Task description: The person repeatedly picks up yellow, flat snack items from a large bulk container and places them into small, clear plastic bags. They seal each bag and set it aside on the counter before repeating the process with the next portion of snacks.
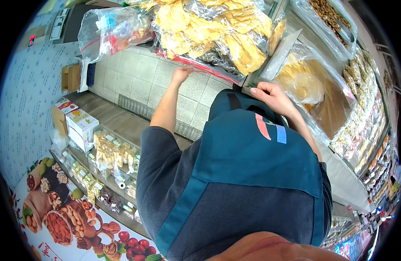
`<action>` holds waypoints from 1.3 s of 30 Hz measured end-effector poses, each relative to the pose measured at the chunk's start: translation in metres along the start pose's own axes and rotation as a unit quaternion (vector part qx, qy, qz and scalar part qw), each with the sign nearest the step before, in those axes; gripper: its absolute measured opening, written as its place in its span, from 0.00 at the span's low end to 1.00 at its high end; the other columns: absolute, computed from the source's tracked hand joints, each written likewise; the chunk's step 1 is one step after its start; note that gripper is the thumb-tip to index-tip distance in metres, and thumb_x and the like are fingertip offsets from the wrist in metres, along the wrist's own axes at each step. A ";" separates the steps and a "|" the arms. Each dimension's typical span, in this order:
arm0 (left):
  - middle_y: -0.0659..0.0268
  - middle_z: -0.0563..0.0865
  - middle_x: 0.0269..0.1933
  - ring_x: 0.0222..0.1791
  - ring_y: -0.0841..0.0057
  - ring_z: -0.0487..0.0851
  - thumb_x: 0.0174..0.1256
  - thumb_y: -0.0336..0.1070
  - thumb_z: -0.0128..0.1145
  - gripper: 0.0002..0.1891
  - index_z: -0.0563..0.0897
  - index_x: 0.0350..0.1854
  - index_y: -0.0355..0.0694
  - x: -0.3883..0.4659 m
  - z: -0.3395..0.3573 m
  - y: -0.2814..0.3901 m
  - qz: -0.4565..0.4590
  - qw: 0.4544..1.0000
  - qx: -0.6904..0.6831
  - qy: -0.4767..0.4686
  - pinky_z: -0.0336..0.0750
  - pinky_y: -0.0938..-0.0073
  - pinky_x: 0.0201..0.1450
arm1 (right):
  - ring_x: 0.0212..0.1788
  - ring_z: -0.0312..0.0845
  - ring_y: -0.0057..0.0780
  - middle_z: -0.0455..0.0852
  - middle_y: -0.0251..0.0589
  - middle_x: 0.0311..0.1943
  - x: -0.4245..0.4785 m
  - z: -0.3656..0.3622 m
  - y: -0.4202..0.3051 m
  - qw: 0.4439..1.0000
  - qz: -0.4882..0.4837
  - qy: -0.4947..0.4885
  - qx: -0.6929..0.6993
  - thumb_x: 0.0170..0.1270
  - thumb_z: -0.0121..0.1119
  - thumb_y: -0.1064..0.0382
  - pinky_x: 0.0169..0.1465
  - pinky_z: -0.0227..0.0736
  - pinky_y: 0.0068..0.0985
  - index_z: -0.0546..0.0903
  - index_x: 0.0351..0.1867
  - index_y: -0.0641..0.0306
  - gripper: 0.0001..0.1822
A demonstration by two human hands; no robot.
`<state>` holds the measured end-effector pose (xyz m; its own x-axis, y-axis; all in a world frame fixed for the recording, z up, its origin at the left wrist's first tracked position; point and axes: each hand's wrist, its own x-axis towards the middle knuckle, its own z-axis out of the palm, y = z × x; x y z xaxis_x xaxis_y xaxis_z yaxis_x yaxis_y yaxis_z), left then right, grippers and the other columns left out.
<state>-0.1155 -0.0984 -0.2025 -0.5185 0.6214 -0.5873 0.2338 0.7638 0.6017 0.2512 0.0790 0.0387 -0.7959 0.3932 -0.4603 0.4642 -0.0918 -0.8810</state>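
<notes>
My left hand (182, 75) reaches forward with its fingers drawn together. Its fingertips are at the red zip edges (216, 71) of clear plastic bags that hang over the counter's front; whether they pinch an edge is unclear. Above them is a heap of large yellow dried-fruit slices (200, 31) in clear plastic, with dark packed pieces (220, 60) beneath. My right hand (272, 96) is beside the counter corner, fingers curled and thumb extended, with nothing visible in it. Right of it lies an open clear bag (334, 107) holding a yellow bagged product (300, 83).
A stuffed clear bag (119, 31) hangs at the far left, near a keyboard (59, 24). Behind my left arm is a low shelf (106, 109) with a white box (81, 127) and packed snacks (110, 150). A nut bag (331, 19) and many packets (360, 114) line the right.
</notes>
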 end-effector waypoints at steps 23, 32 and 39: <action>0.54 0.85 0.37 0.15 0.75 0.74 0.75 0.43 0.44 0.20 0.68 0.60 0.33 0.034 -0.046 0.009 -0.153 0.817 -0.410 0.375 0.67 0.76 0.16 | 0.23 0.59 0.17 0.68 0.30 0.17 -0.078 -0.048 0.030 0.980 -0.002 0.184 -0.070 0.69 0.60 0.54 0.27 0.57 0.23 0.75 0.25 0.65 0.18; 0.54 0.87 0.39 0.18 0.78 0.74 0.61 0.21 0.54 0.20 0.73 0.57 0.36 0.076 -0.066 -0.025 -0.132 0.835 -0.389 0.366 0.65 0.76 0.19 | 0.21 0.57 0.19 0.65 0.33 0.16 -0.093 -0.048 0.039 0.966 0.038 0.230 -0.115 0.67 0.62 0.55 0.25 0.56 0.24 0.73 0.24 0.67 0.19; 0.54 0.86 0.49 0.15 0.81 0.67 0.66 0.25 0.46 0.24 0.63 0.65 0.40 0.088 -0.105 -0.018 -0.089 0.799 -0.457 0.381 0.58 0.78 0.16 | 0.21 0.58 0.21 0.67 0.35 0.16 -0.084 -0.036 0.024 0.956 0.043 0.244 -0.155 0.66 0.62 0.57 0.25 0.57 0.24 0.74 0.24 0.68 0.18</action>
<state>-0.2517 -0.0758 -0.2089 -0.9084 -0.0358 -0.4166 -0.4166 0.1643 0.8941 0.3430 0.0765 0.0602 -0.5075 0.7840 -0.3575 0.6734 0.1020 -0.7323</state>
